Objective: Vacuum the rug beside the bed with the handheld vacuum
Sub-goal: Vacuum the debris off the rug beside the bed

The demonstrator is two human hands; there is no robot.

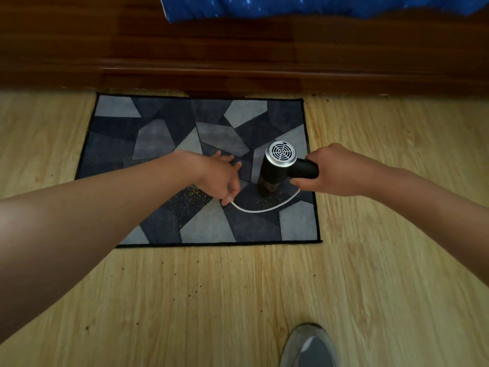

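Note:
A dark blue and grey patchwork rug [164, 139] lies on the floor against the wooden bed frame. The black handheld vacuum [277, 168], with a round silver grille on top, stands nozzle down on the rug's right part. My right hand [336, 170] grips its black handle. A white cord [264, 209] curves from under the vacuum handle to my left hand [222, 176], which pinches its end just left of the vacuum. Yellowish crumbs [190, 200] are scattered on the rug below my left hand and around the nozzle.
The dark wooden bed frame [238, 54] runs across the top, with a blue starry bedcover [304, 6] hanging over it. Light wood flooring [238, 300] surrounds the rug, dotted with small dark specks. My grey shoe [308, 348] stands at the bottom right.

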